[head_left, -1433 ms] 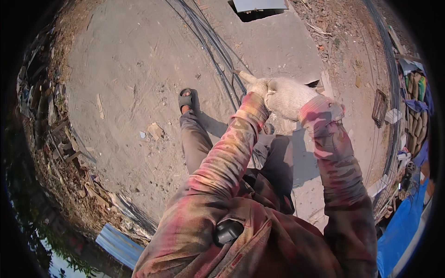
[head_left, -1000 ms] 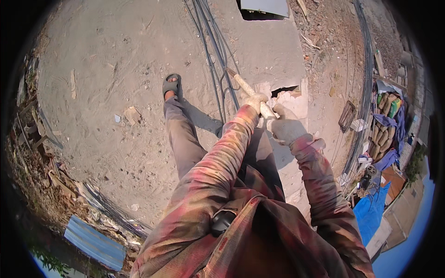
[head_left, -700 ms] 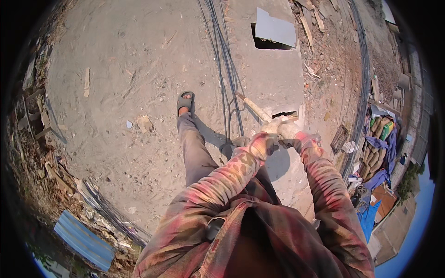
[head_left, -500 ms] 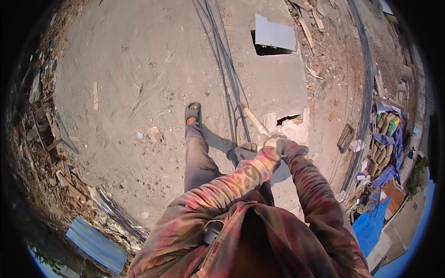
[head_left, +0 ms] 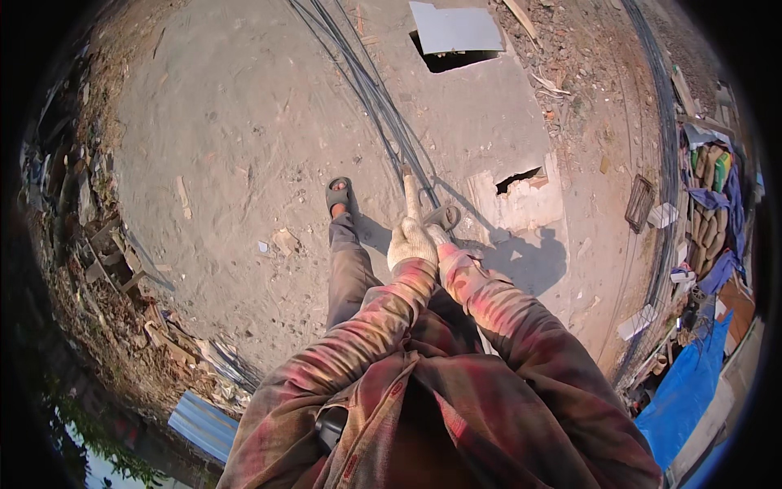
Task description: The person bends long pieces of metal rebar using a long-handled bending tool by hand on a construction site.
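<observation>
Dusty concrete ground (head_left: 244, 138), cables (head_left: 366, 81), rubble heaps (head_left: 106, 269)

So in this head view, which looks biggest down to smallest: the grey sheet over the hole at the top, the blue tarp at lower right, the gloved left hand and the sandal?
As they look in the head view:
1. blue tarp
2. grey sheet
3. left hand, though it is nearer the camera
4. sandal

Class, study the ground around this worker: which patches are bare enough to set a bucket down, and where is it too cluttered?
Bare: the wide dirt stretch left of the cable bundle, bordered by the rubble bank. Crowded: by the broken slab hole, the sheet-covered pit, and the right edge with sacks and blue tarp.
</observation>
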The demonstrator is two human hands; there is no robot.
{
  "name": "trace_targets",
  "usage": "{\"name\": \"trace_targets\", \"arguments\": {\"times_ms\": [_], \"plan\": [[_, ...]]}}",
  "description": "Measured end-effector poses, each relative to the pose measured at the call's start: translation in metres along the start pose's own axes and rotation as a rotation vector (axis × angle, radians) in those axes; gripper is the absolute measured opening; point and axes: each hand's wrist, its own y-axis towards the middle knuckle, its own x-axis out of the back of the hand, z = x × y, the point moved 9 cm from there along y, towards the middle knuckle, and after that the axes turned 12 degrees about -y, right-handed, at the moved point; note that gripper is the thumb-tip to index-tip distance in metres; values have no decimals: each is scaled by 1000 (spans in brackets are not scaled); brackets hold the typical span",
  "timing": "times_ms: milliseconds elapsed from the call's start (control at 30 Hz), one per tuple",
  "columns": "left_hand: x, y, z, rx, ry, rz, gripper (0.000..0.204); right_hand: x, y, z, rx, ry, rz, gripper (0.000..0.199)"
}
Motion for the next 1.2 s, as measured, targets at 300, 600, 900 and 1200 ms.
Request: {"name": "trace_targets", "arguments": {"times_ms": [300, 600, 900, 1200], "plan": [[8, -30, 84, -253, -142, -13, 44, -48, -20, -46, 43, 82, 3, 28], [-93, 54, 235, 331, -414, -59, 37, -19, -21, -73, 84, -171, 112, 51], [-139, 49, 259, 246, -451, 440, 46, 36, -18, -147, 200, 525, 359, 18], [-21, 194, 267, 34, 465, 77, 52, 116, -28, -171, 19, 550, 414, 58]]}}
